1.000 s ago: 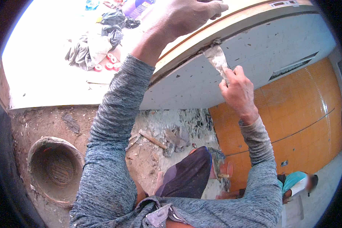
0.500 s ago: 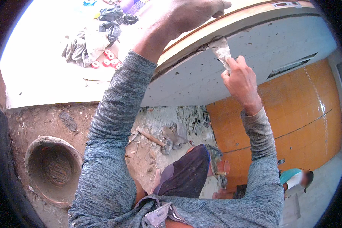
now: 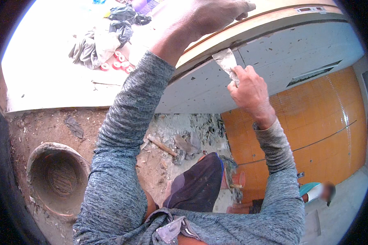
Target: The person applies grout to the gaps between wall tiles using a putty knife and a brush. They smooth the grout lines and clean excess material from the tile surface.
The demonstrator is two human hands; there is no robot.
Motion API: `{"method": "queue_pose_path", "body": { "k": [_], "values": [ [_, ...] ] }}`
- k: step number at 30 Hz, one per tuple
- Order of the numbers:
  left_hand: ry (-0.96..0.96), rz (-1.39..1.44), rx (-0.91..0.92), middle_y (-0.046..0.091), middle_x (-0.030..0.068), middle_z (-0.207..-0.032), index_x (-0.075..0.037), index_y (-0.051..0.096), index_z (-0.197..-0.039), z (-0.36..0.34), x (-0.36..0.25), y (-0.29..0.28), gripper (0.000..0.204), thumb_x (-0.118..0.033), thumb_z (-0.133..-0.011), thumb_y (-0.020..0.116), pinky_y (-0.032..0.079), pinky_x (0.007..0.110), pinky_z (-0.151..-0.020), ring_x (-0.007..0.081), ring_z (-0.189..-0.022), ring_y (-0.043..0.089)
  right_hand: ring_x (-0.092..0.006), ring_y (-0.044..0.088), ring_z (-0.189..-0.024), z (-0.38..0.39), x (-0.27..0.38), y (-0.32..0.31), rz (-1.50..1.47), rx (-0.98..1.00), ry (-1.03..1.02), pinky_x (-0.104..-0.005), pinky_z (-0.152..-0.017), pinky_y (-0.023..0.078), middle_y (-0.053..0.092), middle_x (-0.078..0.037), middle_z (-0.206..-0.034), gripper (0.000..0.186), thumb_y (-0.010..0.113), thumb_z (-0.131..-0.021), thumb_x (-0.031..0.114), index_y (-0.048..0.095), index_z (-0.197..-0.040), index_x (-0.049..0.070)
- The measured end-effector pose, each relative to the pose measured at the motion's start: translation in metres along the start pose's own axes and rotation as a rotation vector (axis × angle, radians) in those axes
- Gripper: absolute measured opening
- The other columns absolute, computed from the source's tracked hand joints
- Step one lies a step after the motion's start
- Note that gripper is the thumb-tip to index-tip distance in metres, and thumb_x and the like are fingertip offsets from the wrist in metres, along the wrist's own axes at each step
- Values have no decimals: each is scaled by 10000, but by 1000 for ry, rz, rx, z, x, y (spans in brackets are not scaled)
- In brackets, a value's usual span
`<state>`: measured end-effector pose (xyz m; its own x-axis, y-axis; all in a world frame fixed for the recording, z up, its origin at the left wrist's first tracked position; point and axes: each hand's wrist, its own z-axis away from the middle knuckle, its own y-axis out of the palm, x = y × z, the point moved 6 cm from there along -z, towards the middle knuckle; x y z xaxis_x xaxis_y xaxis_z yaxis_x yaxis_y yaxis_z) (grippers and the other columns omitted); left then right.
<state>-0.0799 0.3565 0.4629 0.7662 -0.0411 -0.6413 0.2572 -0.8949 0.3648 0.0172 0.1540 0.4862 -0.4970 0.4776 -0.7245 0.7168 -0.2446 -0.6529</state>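
Note:
My right hand grips a putty knife whose broad blade is coated in pale, dried material. The blade's end lies against the dark, rough joint under the long tan bar, above a speckled grey-white panel. A small level vial shows near the bar's right end. My left hand is at the bar's top with its fingers curled over it; part of the grip is hidden at the frame's upper edge.
Black bags, a grey cloth and several red-white tape rolls lie on the bright surface at left. Below are a mortar-caked bucket, a wooden-handled hammer and rubble. Another person is at lower right, near orange panelling.
The putty knife in my right hand has slid left along the joint, leaving a thin dark line visible on the panel beside it. My left hand keeps its place on the bar.

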Motion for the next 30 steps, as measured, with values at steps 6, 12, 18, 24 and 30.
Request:
{"method": "queue_pose_path", "body": {
  "k": [6,12,18,24,30],
  "values": [
    [-37,-1,75,720,81,-810,-45,755,-911,-3,11,7,264,-242,-945,583,502,299,-652,136,-704,630,-366,689,-762,20,-7,48,23,-116,-17,-439,-618,596,558,-175,-936,244,671,-838,121,590,-1059,56],
    [-14,-46,-92,723,87,-846,-49,755,-884,2,2,7,261,-253,-930,599,514,322,-727,163,-756,639,-363,688,-782,14,3,51,111,11,-30,-444,-625,584,563,-181,-949,243,644,-861,94,603,-1094,38],
    [60,-47,-54,637,34,-744,-86,670,-727,1,-7,4,262,-235,-927,590,436,292,-610,127,-659,542,-397,701,-801,21,12,20,56,136,1,-490,-684,590,599,-211,-951,239,665,-852,140,627,-1063,34],
    [-66,10,-26,689,60,-812,-61,719,-808,2,-11,8,269,-245,-950,584,469,282,-617,124,-694,586,-420,677,-788,8,-19,-12,-62,-183,102,-507,-681,567,601,-213,-955,273,655,-873,151,626,-1124,49],
    [64,-71,-43,715,87,-892,-32,748,-929,-3,2,6,269,-256,-947,599,526,310,-756,159,-803,643,-423,671,-824,2,-44,6,-74,-200,56,-504,-705,564,605,-208,-944,345,668,-856,165,632,-1187,76]
  ]
}}
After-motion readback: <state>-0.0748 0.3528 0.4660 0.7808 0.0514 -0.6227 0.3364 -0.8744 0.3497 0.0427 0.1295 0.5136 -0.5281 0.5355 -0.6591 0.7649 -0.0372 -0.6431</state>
